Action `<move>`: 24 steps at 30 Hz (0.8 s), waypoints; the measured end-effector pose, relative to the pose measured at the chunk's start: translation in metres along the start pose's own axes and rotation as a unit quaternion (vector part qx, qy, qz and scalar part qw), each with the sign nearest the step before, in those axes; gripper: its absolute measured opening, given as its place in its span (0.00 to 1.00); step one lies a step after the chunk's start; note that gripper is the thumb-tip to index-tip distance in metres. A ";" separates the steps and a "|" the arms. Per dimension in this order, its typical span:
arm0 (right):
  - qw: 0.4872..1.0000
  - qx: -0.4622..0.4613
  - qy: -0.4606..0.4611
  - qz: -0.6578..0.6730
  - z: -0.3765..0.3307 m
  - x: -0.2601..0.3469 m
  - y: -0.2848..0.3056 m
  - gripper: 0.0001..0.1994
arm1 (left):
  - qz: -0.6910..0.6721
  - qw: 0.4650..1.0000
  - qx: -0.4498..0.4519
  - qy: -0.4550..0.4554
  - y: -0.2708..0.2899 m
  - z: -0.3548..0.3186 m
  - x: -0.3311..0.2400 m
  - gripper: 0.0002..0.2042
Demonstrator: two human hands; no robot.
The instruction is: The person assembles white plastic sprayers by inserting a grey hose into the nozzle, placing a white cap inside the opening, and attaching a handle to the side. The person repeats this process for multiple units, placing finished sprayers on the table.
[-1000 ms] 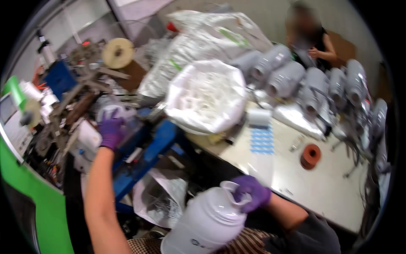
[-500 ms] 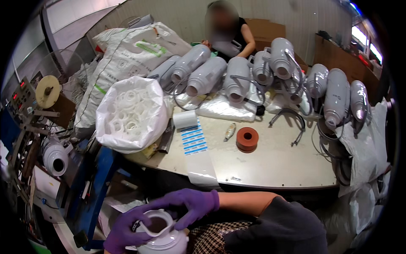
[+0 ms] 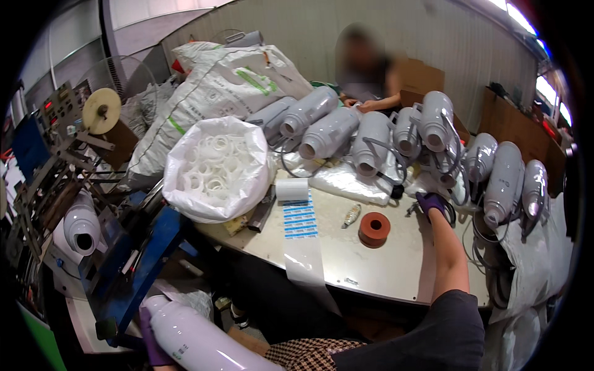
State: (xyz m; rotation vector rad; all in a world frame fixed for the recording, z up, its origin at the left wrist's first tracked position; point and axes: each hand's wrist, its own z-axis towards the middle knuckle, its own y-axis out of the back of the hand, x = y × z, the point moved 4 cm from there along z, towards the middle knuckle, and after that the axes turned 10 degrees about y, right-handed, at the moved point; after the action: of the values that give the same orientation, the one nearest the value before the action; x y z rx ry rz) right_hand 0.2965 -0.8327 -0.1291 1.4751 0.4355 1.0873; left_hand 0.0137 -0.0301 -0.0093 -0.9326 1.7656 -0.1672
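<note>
My left hand (image 3: 153, 341), in a purple glove, holds a glossy pale grey vacuum flask (image 3: 201, 340) by its side at the lower left. The flask now lies tilted across my lap, its neck end toward the upper left. On the right of the table, my gloved right hand (image 3: 432, 203) is closed around dark strap handles (image 3: 452, 216); its fingers are partly hidden. Close by, several more grey flasks (image 3: 373, 142) lie with their open mouths toward me.
A white sack of translucent rings (image 3: 213, 207) stands left of a label roll (image 3: 292, 190). A red-brown tape roll (image 3: 374, 230) and a small tube (image 3: 351, 216) lie mid-table. A blue machine (image 3: 145, 272) holds another flask (image 3: 81, 226) at left. A co-worker (image 3: 371, 74) sits opposite.
My right hand has left the flask's neck and reached across to the strap handles. The flask has tipped from mouth-up to lying on its side, still in my left hand.
</note>
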 end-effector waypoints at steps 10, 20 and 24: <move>0.960 -0.175 0.116 0.188 -0.024 -0.055 -0.048 0.14 | 0.125 0.985 0.014 -0.115 0.099 0.076 0.009 0.20; 0.737 -0.202 0.379 0.522 -0.243 0.172 0.072 0.15 | 0.005 0.993 0.095 -0.070 0.103 0.113 0.029 0.29; 0.385 0.333 0.351 0.786 -0.315 0.365 0.036 0.18 | 0.119 0.969 0.042 -0.214 0.124 0.111 0.017 0.22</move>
State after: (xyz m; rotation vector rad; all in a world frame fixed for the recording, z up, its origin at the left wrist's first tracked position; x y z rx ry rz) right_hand 0.2100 -0.3743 -0.0013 1.8611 -0.2799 3.5317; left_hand 0.0441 0.0785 -0.1325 -0.6317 1.4392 0.1080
